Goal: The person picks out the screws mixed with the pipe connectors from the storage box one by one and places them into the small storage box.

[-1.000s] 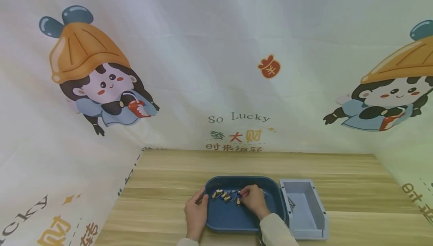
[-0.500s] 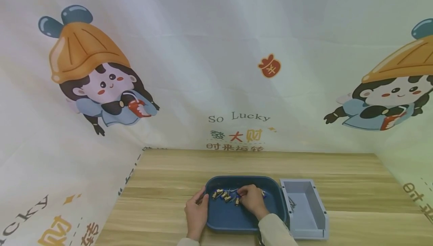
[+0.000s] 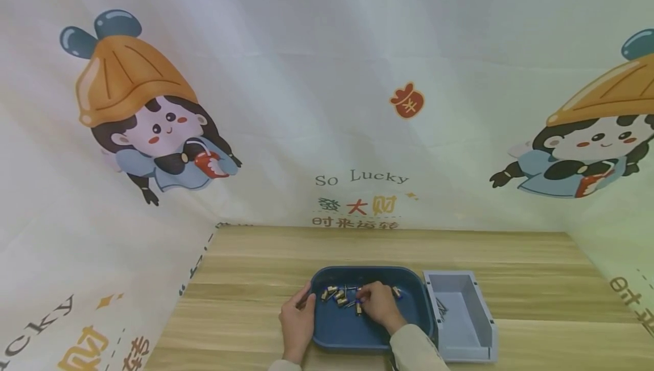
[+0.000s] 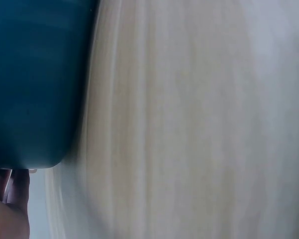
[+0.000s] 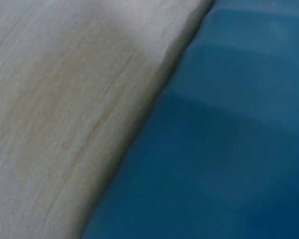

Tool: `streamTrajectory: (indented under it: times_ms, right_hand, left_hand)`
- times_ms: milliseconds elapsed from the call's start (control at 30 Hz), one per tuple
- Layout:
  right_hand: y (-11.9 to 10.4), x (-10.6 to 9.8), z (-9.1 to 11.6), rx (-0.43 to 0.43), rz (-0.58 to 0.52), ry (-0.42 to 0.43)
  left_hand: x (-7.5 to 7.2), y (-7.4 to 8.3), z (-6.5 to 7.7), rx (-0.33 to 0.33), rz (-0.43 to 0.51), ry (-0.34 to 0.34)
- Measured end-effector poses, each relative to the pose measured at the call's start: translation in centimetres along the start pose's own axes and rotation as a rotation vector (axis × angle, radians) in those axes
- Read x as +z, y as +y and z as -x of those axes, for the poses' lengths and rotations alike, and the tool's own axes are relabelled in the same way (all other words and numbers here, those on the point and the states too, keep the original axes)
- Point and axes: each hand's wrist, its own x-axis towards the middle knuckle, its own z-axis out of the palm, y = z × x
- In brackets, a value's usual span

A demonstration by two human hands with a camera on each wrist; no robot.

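Hand low inside blue tray

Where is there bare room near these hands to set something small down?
The wooden table is bare right of the grey bin, left of the left hand, and beyond the blue tray up to the printed cloth. The tray's near-left floor, between left hand and right sleeve, is bare too. It's crowded around the brass fittings, at the right hand.
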Motion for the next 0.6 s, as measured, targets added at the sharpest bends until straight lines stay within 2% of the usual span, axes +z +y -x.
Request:
streamTrajectory:
  times_ms: [367, 600]
  right_hand:
    - [0.15, 0.06, 0.19, 0.049, -0.073, -0.027]
    - [-0.01, -0.19, 0.41, 0.024, -0.019, -0.028]
  left_hand:
    - [0.02, -0.09, 0.0, 0.017, -0.001, -0.001]
    - [0.07, -0.18, -0.03, 0.006, -0.002, 0.0]
